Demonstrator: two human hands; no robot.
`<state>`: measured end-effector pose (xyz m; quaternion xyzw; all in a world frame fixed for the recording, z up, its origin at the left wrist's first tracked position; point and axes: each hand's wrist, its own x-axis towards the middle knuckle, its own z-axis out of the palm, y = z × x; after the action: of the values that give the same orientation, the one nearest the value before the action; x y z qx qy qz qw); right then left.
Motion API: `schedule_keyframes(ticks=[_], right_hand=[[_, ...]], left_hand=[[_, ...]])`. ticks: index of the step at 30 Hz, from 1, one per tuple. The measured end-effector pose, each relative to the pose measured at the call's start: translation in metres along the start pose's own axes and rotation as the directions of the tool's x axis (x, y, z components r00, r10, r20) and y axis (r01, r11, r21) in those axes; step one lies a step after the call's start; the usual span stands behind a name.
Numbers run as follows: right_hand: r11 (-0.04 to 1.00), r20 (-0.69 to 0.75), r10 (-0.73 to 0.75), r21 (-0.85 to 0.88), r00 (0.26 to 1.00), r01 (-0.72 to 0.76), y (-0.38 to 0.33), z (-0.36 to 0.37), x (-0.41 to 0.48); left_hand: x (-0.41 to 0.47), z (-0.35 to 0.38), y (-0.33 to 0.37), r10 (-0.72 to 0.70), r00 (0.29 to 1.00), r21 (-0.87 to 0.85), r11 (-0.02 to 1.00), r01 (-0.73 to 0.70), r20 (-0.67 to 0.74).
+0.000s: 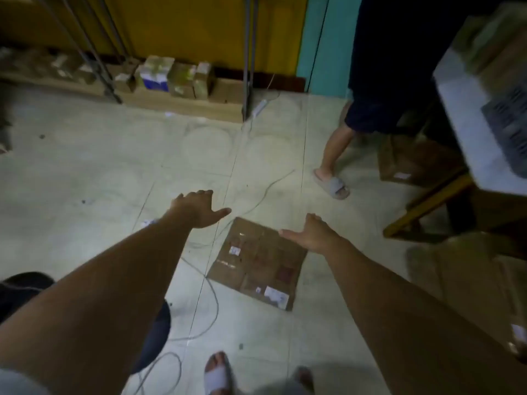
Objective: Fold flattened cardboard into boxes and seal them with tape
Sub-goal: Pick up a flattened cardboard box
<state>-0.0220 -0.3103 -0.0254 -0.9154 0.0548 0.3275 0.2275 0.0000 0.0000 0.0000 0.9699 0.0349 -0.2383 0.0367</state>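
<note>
Both arms stretched forward and down, nothing held. Left hand (199, 208): fingers spread, thumb pointing right, over bare floor (85, 166). Right hand (310, 233): fingers spread and relaxed, thumb pointing left, over the far right corner of the flattened cardboard (256, 263). Cannot tell if it touches the sheet or hovers above it.

The cardboard lies flat on the floor, unfolded, labels and tape scraps on its upper face. It sits below and between the two hands, skewed to the tile joints. Nearly square; the slightly longer side seems to run from far left to near right. The right hand is the nearer one. The left stands off beyond the sheet's far left corner and would have to come right and back to meet that edge. Judgement: pickup not yet made; no folding begun.

A thin cable (217, 306) loops across the tiles just left of the sheet, a snag risk on lifting. Wearer's sandalled foot (218, 374) is at the near edge.

Another person's slippered foot (333, 186) is beyond the sheet, to the right. Small packed boxes (171, 78) line the foot of the yellow wall among metal rack legs (248, 52). No tape seen. Dim, blurred.
</note>
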Motion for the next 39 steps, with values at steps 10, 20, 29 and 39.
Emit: schedule_keyframes(ticks=[10,20,29,39], right_hand=[[0.963,0.026,0.194,0.185,0.981,-0.195,0.157,0.274,0.227],[0.804,-0.08,0.53,0.365,0.844,-0.47,0.285,0.467,0.408],[0.636,-0.163,0.68,0.616,0.715,-0.464,0.31,0.509,0.432],[0.622,-0.262,0.548,0.763,0.794,-0.177,0.249,0.352,0.369]], left_hand=[[0.174,0.344,-0.034,-0.095,0.988,-0.09,0.99,0.106,0.122],[0.346,0.615,-0.079,-0.336,0.931,-0.241,0.901,0.361,0.14],[0.369,0.666,-0.082,-0.484,0.87,-0.544,0.708,0.451,0.092],[0.333,0.512,-0.07,-0.392,0.92,-0.772,0.581,0.259,0.013]])
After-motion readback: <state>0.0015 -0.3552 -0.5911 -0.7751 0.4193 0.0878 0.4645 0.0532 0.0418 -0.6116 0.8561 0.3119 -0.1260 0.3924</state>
